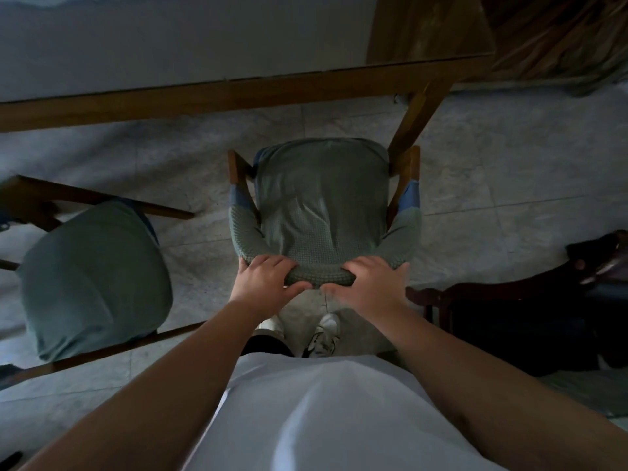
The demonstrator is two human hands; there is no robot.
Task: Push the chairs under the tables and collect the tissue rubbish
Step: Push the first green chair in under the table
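Observation:
A wooden armchair with a grey-green fabric cover (319,198) stands right below me, its seat facing the table (238,93). The chair's front edge stops short of the table's wooden rim, with bare floor between them. My left hand (265,278) grips the left part of the padded backrest top, fingers curled over it. My right hand (370,283) grips the right part of the same backrest. No tissue shows anywhere in view.
A second covered chair (91,283) stands at the left, turned at an angle away from the table. A table leg (418,120) slants down beside the chair's right arm. Dark furniture with a dark bag (530,311) fills the right side. The floor (492,185) is pale tile.

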